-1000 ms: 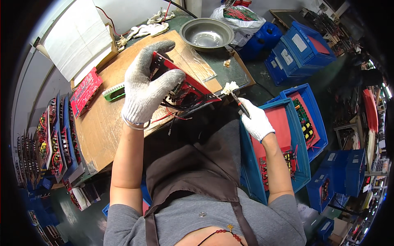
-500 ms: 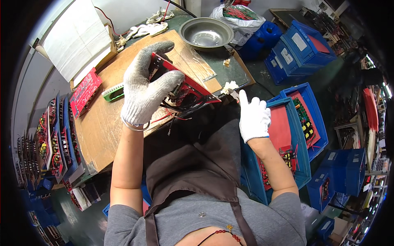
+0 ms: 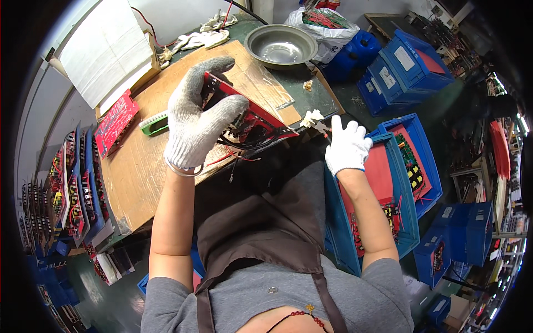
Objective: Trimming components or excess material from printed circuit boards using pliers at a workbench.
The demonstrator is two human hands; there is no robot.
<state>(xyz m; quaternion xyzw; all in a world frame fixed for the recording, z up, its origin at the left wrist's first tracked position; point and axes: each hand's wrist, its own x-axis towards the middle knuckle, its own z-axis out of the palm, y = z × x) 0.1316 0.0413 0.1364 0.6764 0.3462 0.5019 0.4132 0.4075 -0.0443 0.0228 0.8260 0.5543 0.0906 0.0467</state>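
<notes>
My left hand [image 3: 194,116], in a grey-white knit glove, grips a red circuit board [image 3: 266,123] by its edge, thumb on the near side. The board is tilted up above the near edge of the bench. Black cables [image 3: 250,145] and a few red wires hang from its lower side. My right hand [image 3: 348,145], in a white glove, is closed around small pliers [image 3: 320,127], with the index finger stretched out. The jaws point toward cream-coloured scraps [image 3: 312,117] at the bench corner. Most of the handles are hidden by the glove.
A wooden board [image 3: 133,183] covers the bench, with a green brush [image 3: 154,124] and another red circuit board [image 3: 116,124] on it. A metal bowl [image 3: 281,45] stands at the back. Blue crates [image 3: 402,205] holding circuit boards are at the right.
My right hand has shifted slightly away from me and to the right, and more of the pliers shows. My left hand and the circuit board have hardly moved.
</notes>
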